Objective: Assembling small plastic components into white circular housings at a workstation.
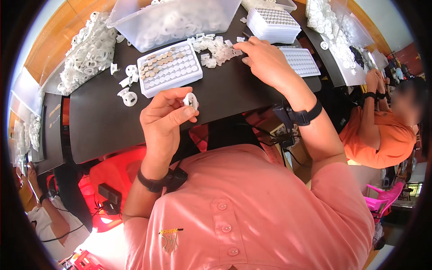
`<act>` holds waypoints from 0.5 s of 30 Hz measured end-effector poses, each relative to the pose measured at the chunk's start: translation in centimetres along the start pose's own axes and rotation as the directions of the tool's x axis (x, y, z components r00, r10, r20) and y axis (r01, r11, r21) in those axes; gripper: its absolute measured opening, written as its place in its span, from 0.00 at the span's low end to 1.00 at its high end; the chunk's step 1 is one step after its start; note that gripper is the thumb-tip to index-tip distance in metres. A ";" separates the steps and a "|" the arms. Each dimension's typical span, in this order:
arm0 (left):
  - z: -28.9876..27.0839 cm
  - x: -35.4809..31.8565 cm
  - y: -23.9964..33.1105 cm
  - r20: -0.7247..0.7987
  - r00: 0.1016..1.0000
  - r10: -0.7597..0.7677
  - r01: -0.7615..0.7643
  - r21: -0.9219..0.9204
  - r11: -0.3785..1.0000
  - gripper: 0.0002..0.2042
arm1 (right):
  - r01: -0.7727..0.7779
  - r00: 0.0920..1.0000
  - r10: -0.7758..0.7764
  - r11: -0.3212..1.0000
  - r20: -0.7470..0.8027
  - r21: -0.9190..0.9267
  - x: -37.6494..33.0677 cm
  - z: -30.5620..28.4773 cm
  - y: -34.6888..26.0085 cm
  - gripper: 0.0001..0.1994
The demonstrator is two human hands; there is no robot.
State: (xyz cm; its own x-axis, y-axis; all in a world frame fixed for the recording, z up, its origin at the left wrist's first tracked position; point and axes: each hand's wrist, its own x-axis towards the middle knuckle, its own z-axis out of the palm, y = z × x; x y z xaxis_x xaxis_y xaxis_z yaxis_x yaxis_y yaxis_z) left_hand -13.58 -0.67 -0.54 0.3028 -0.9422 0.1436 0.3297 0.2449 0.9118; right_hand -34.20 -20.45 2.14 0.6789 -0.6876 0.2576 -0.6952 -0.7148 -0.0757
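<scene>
My left hand (164,117) is closed, pinching a round white plastic part (191,101) with a small dark detail inside it, just off the table's near edge. Over the table, my right hand (268,62) reaches out with forefinger and thumb apart, at the right side of a pile of small white plastic pieces (218,50). A short dark tip (246,34) shows beside its knuckles; whether the hand touches that is unclear. Between my hands stands a white tray (195,77) with rows of white discs, several topped with tan-coloured rounds.
A clear bin (135,33) of white parts stands at the back. Heaped white parts (87,56) lie at left, with several loose ones (129,97) nearer. Stacked trays (274,26) and a single tray (300,62) are at right. A co-worker in orange (375,135) sits at right.
</scene>
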 end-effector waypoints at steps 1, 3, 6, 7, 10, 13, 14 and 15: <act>-0.1 0.0 -0.1 0.002 1.000 -0.005 0.005 0.009 1.000 0.17 | 0.001 1.000 0.001 0.998 -0.023 0.056 -0.5 -0.1 0.2 0.17; -0.4 0.1 0.0 0.004 1.000 -0.002 0.002 0.000 1.000 0.17 | -0.052 0.997 0.062 0.987 -0.055 0.155 -1.1 0.0 0.6 0.16; -0.5 0.2 0.0 0.016 1.000 -0.026 0.027 -0.109 0.994 0.17 | -0.121 0.981 0.155 0.957 -0.113 0.265 -1.1 0.2 0.8 0.12; -0.5 0.2 0.0 0.018 0.999 -0.028 0.029 -0.112 0.993 0.17 | -0.139 0.973 0.184 0.951 -0.142 0.275 -0.9 0.4 0.8 0.11; -0.4 0.1 0.0 0.020 1.000 -0.020 0.021 -0.081 0.996 0.17 | -0.084 0.975 0.110 0.987 -0.192 0.137 -0.2 1.4 0.6 0.09; -0.5 0.1 0.1 0.034 0.999 -0.028 0.031 -0.098 0.995 0.17 | -0.055 0.979 0.058 0.998 -0.197 0.022 0.1 1.6 0.2 0.08; -0.5 0.0 0.2 0.038 0.999 -0.028 0.031 -0.087 0.996 0.17 | -0.055 0.979 0.057 0.998 -0.196 0.020 0.0 1.7 0.3 0.08; -0.6 -0.1 0.2 0.038 0.999 -0.028 0.031 -0.075 0.997 0.17 | -0.038 0.976 0.049 0.998 -0.211 0.056 -0.3 1.8 0.4 0.08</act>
State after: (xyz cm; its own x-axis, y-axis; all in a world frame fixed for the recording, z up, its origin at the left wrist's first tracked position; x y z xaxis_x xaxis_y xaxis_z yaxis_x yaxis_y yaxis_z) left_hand -13.04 -0.34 -0.55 0.2588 -0.9568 0.1322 0.4050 0.2318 0.8845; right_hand -34.29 -20.75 0.32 0.5785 -0.6796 0.4510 -0.7064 -0.6939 -0.1395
